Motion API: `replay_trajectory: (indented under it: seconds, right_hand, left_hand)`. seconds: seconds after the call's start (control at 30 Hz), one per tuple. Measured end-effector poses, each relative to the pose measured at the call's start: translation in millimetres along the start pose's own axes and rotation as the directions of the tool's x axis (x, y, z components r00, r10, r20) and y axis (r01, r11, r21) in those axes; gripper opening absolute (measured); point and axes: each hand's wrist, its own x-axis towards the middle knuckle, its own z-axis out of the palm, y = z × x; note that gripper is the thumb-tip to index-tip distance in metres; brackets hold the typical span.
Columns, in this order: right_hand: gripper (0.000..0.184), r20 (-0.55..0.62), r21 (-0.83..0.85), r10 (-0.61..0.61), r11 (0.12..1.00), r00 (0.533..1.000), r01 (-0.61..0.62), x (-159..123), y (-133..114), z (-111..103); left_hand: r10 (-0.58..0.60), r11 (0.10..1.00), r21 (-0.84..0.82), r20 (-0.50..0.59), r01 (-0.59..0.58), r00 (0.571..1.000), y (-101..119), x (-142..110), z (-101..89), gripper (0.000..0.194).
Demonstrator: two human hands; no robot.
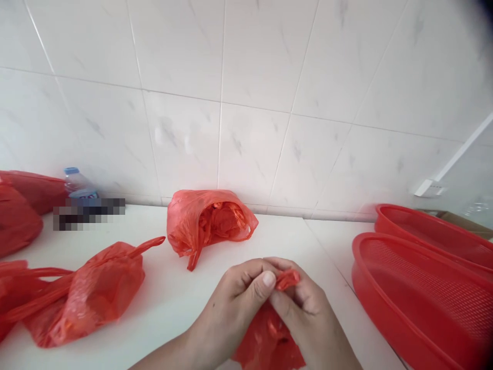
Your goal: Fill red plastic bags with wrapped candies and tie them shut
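Note:
A red plastic bag (269,336) hangs below my two hands, close to me at the front of the white table. My left hand (241,295) is closed on the bag's gathered top, its thumb pressed in from the left. From the other side my right hand (304,303) pinches the same bunched plastic, and a crumpled end sticks out between the hands. My fingers hide most of the gathered part, and the frame cuts off the bag's lower end. Beyond my hands, another red plastic bag (181,216) lies on its side with its mouth showing crumpled red plastic inside.
More red bags (111,293) lie at the left, one with a long handle. A plastic bottle (75,180) with a blue cap stands near the tiled wall (254,149). Red mesh baskets (400,293) stand at the right; a white socket box (429,188) is on the wall.

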Motion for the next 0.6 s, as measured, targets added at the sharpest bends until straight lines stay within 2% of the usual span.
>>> replay_trajectory:
  seconds: [0.07, 0.1, 0.13, 0.2, 0.23, 0.27, 0.3, 0.37, 0.43, 0.47, 0.53, 0.6]
  right_hand:
    - [0.038, -0.039, 0.077, -0.008, 0.997, 0.999, 0.011, 4, -3, -3]
    - [0.036, -0.049, 0.115, 0.004, 0.993, 0.999, 0.002, 5, -4, -5]
    - [0.035, -0.054, 0.146, 0.021, 0.989, 0.998, -0.013, 6, -4, -6]
    - [0.034, -0.060, 0.176, 0.050, 0.984, 0.997, -0.039, 7, -3, -7]
    - [0.035, -0.060, 0.178, 0.055, 0.983, 0.997, -0.044, 8, -2, -7]
    - [0.036, -0.060, 0.176, 0.049, 0.984, 0.997, -0.037, 8, 0, -7]
    - [0.037, -0.064, 0.165, 0.030, 0.986, 0.998, -0.019, 9, 2, -8]
    - [0.038, -0.083, 0.112, -0.008, 0.994, 0.997, 0.017, 11, 6, -12]
    - [0.039, -0.057, 0.058, -0.019, 0.998, 0.998, 0.022, 13, 8, -20]
    - [0.040, -0.009, 0.048, -0.024, 0.999, 1.000, 0.024, 14, 9, -25]
    - [0.040, 0.162, 0.051, -0.081, 0.996, 0.984, 0.073, 16, 8, -37]
    - [0.042, 0.359, 0.013, -0.190, 0.980, 0.914, 0.199, 16, 5, -48]
  left_hand:
    - [0.134, 0.973, 0.197, -0.051, -0.121, 0.990, -2, -3, -0.5, 0.024]
    - [0.254, 0.916, 0.340, -0.082, -0.212, 0.964, -3, -4, -1.1, 0.025]
    - [0.389, 0.815, 0.494, -0.079, -0.303, 0.918, -4, -4, -1.7, 0.030]
    - [0.573, 0.542, 0.726, 0.048, -0.423, 0.818, -5, -4, -2.4, 0.038]
    - [0.600, 0.432, 0.779, 0.129, -0.455, 0.790, -6, -4, -2.4, 0.036]
    - [0.594, 0.364, 0.802, 0.192, -0.474, 0.781, -6, -3, -2.2, 0.031]
    - [0.579, 0.333, 0.808, 0.233, -0.487, 0.781, -7, -2, -2.0, 0.022]
    - [0.564, 0.346, 0.797, 0.244, -0.494, 0.789, -9, -1, -2.1, 0.003]
    - [0.568, 0.407, 0.790, 0.175, -0.459, 0.805, -10, 0, -3.5, 0.011]
    - [0.556, 0.451, 0.785, 0.124, -0.424, 0.822, -10, 1, -4.6, 0.013]
    - [0.498, 0.572, 0.751, 0.002, -0.330, 0.867, -10, 2, -6.9, 0.012]
    - [0.392, 0.713, 0.660, -0.096, -0.236, 0.915, -9, 3, -8.1, 0.012]
